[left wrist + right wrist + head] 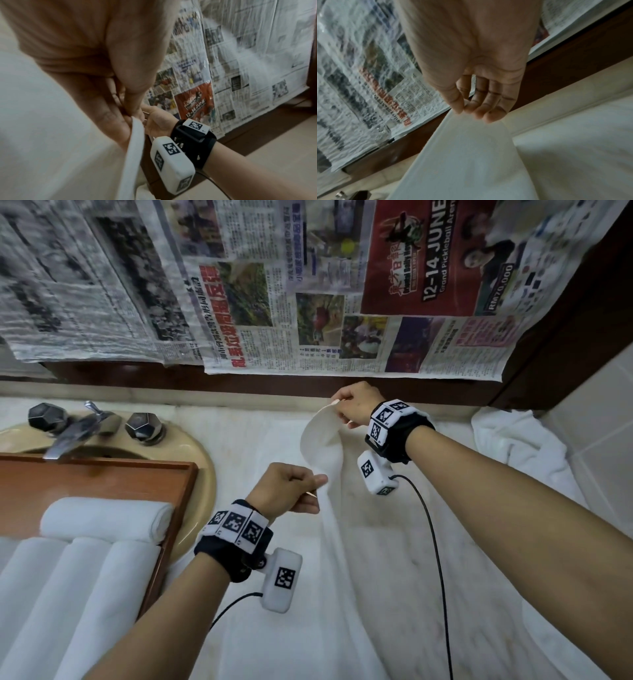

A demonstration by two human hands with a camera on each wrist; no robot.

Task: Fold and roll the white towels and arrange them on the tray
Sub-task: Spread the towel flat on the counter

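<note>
I hold a white towel (323, 440) above the marble counter (376, 542), its edge sagging in a curve between my hands. My left hand (291, 491) pinches the near corner between thumb and curled fingers, and the left wrist view shows the towel edge (135, 135) hanging from that pinch. At the far corner my right hand (352, 405) pinches the cloth; its fingertips (481, 112) close on the towel (471, 155). Several rolled white towels (106, 518) lie on the wooden tray (178, 501) at the left.
Behind the tray is a beige sink (202, 460) with a chrome tap (78, 429). Newspapers (274, 285) cover the wall above a dark wooden ledge. A crumpled white towel (520, 446) lies in the far right corner of the counter.
</note>
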